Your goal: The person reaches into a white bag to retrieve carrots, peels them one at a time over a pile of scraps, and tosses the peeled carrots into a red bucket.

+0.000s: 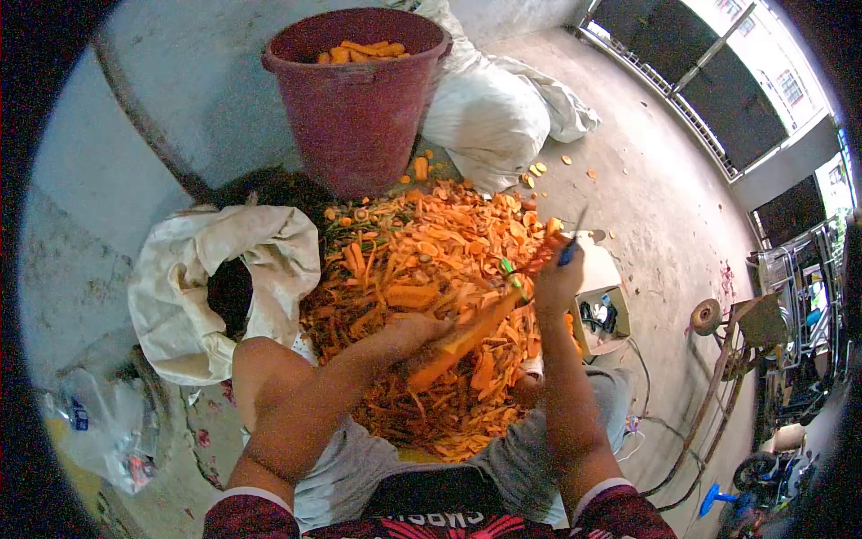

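Note:
A long peeled carrot (476, 331) lies slantwise over the heap, with my left hand (417, 332) closed around its near part. My right hand (558, 283) is closed on a knife (567, 252) with a blue handle, whose thin blade points up and away. By the carrot's far tip, close to my right fingers, a small green piece (510, 267) shows; what it belongs to is unclear. Beneath both hands spreads a big heap of carrot peelings (431, 238), mixed with cut pieces and some greenish-brown scraps.
Behind the heap stands a dark red bin (350, 117) holding carrots (364, 52), beside a full white sack (494, 117). An opened white sack (162, 287) sits at left. On the right are a cardboard box (615, 337) with dark items and a hand cart (718, 377).

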The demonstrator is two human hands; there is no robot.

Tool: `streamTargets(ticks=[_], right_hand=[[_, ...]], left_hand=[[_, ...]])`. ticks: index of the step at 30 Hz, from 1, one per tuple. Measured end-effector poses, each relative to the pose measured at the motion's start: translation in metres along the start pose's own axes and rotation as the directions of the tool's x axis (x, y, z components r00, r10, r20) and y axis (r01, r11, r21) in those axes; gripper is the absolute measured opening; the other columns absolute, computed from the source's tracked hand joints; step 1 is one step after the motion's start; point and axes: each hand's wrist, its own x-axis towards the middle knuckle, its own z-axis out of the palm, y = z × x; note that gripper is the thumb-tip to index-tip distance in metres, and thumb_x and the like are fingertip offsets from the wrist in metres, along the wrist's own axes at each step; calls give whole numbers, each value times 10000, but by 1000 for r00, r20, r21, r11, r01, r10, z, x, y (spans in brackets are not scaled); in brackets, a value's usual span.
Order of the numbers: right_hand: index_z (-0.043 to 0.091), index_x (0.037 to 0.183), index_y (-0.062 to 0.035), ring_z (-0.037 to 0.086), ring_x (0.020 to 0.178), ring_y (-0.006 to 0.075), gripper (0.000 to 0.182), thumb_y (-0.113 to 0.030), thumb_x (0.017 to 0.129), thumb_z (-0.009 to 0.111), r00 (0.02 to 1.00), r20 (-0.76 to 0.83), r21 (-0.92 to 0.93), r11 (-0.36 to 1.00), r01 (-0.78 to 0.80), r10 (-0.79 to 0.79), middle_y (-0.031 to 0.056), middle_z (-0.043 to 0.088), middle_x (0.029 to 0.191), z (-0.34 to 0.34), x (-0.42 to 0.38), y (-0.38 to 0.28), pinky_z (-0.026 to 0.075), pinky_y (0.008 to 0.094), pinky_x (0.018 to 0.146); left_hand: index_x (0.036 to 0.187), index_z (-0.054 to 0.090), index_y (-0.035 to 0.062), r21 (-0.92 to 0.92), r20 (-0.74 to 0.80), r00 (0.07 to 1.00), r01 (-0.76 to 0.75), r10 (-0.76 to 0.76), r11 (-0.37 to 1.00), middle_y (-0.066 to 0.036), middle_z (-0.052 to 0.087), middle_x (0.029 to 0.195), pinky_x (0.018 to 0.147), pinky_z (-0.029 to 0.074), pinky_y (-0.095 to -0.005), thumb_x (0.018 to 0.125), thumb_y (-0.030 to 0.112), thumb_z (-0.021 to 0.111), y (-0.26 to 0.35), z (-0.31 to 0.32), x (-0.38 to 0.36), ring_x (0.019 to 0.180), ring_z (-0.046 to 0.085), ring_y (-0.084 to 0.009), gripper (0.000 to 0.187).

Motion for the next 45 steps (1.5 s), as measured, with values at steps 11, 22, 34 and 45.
streamTargets(ticks=[11, 22, 34, 45], right_hand=[[490, 891, -15, 504, 615, 150, 184, -172, 805, 444, 919, 394, 382, 908, -171, 7, 78, 528, 741, 6, -65, -68, 404, 259, 527], [504, 830, -13, 520, 612, 188, 151, -155, 790, 471, 989, 123, 163, 982, -99, 80, 102, 527, 661, 25, -19, 0, 402, 298, 544], [512, 884, -6, 489, 621, 140, 200, -176, 800, 452, 941, 337, 275, 951, -143, 44, 74, 549, 735, 14, -56, -50, 386, 253, 560], [475, 844, -6, 491, 623, 233, 142, -128, 813, 412, 978, 200, -46, 998, -44, 52, 120, 516, 706, 22, -40, -29, 385, 328, 574]], left_hand=[[872, 528, 79, -371, -196, 981, -77, 3, 925, -27, 578, 726, 508, 443, -238, 806, 343, 395, 31, 13, -17, 587, 543, -121, 303], [802, 539, 70, -71, -24, 1000, -21, 19, 997, -6, 538, 626, 405, 398, -232, 750, 398, 480, -3, 5, 11, 444, 478, -103, 337], [773, 534, 107, -404, -194, 980, -49, -33, 914, 2, 525, 599, 383, 384, -222, 775, 355, 444, 2, -3, 18, 440, 473, -103, 264], [915, 534, 68, -40, -56, 989, -140, 138, 989, -39, 576, 784, 580, 460, -273, 823, 327, 361, 22, 12, -3, 626, 549, -144, 325]])
